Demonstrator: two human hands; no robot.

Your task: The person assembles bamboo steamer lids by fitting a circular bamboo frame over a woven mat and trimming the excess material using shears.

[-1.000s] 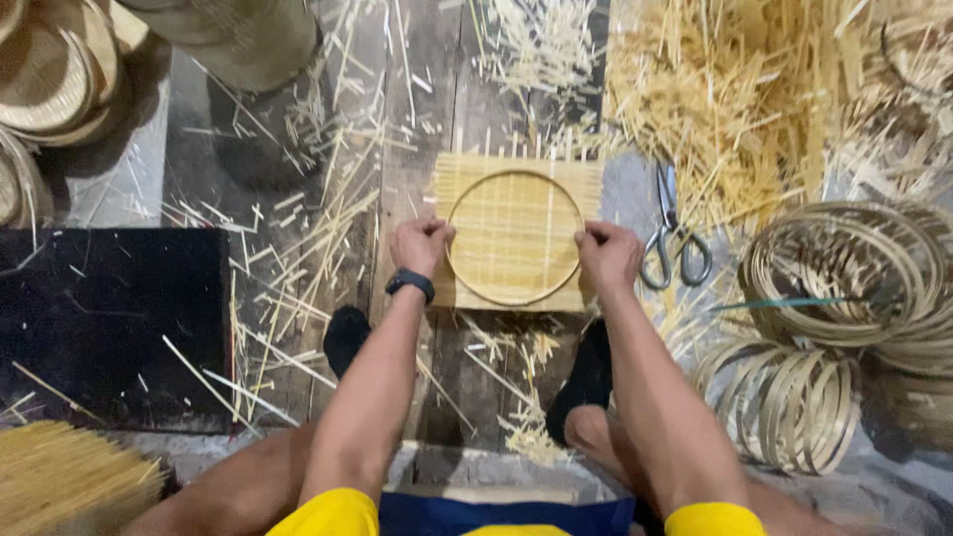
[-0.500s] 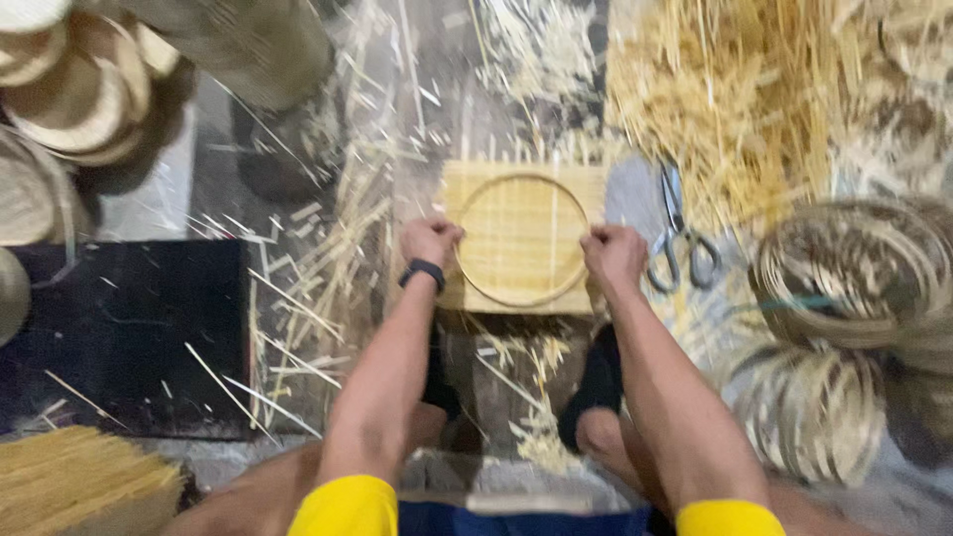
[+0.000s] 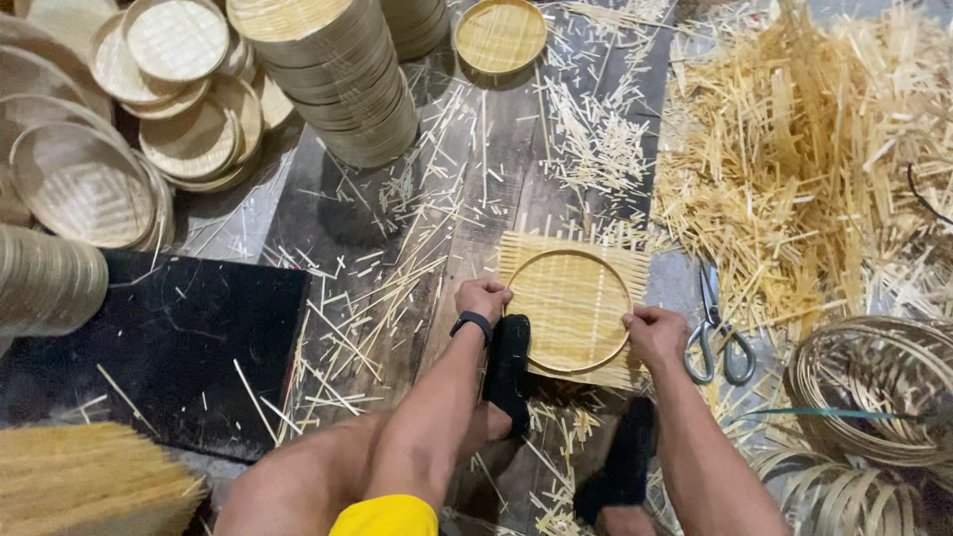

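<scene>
**Bamboo hoop pressed onto a woven mat, both hands on the rim**

Head view, the only one: person sits on the floor with a square woven bamboo mat [image 3: 576, 308] laid flat on the dark planks in front of them, and a round bamboo hoop [image 3: 568, 311] sitting on top of it. Left hand [image 3: 482, 298] is curled closed over the hoop's left edge, a dark wristband [image 3: 471, 324] just below it. Right hand [image 3: 655, 335] is closed the same way on the hoop's lower right edge. So the hoop and mat lie between the two hands, fingers touching the rim on opposite sides, knuckles up. A black-socked foot [image 3: 508, 372] rests on the mat's lower left edge, right beside the left hand.

My guess at doing this well: keep pressure even on both sides so the hoop stays centred and the mat's loose ends stick out evenly all round. If one side lifts, the weave probably skews.

Around it: scissors [image 3: 717, 337] lie just right of the mat, near the right hand. Big heap of bamboo slivers [image 3: 794, 179] upper right, coiled bamboo rings [image 3: 874, 387] lower right. Finished round trays [image 3: 179, 40] and a tall stack of them [image 3: 338, 79] sit upper left, well apart, and a black mat [image 3: 129, 347] lies to the left.
</scene>
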